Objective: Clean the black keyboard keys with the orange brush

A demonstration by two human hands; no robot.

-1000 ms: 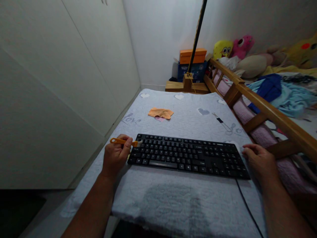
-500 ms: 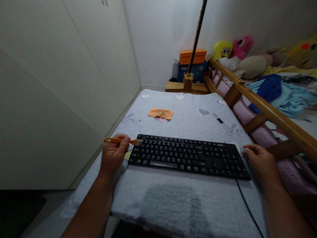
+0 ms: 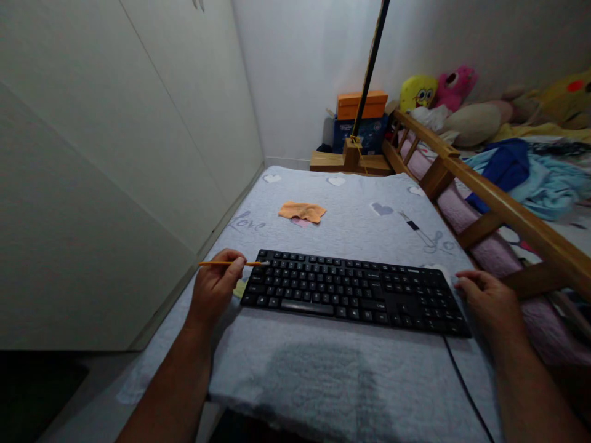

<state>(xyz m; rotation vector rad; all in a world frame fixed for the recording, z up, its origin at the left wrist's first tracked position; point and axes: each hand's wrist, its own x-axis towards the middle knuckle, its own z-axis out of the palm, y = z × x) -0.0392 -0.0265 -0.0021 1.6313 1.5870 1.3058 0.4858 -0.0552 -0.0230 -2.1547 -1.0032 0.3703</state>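
Note:
A black keyboard [image 3: 351,289] lies on the pale blue quilted cloth, its cable [image 3: 466,384] running down toward me. My left hand [image 3: 217,283] pinches a small brush [image 3: 217,263] by its orange handle, at the keyboard's upper left corner. The pale bristles sit over the keys there, and the brush is turned edge-on to me. Just off the keyboard's right end rests my right hand [image 3: 492,304]. Its fingers are loosely bent, with a small gap between thumb and forefinger, and nothing shows in them.
Beyond the keyboard lie an orange cloth [image 3: 302,211] and a thin metal tool with a black clip [image 3: 413,226]. A wooden bed rail [image 3: 512,187] borders the right side. White cabinet doors [image 3: 115,184] stand at left. Boxes [image 3: 361,106] and a black pole [image 3: 370,67] are behind.
The brush has rolled in my left fingers from showing its flat face to showing its thin edge. My right hand keeps its place beside the keyboard. The view has shifted slightly.

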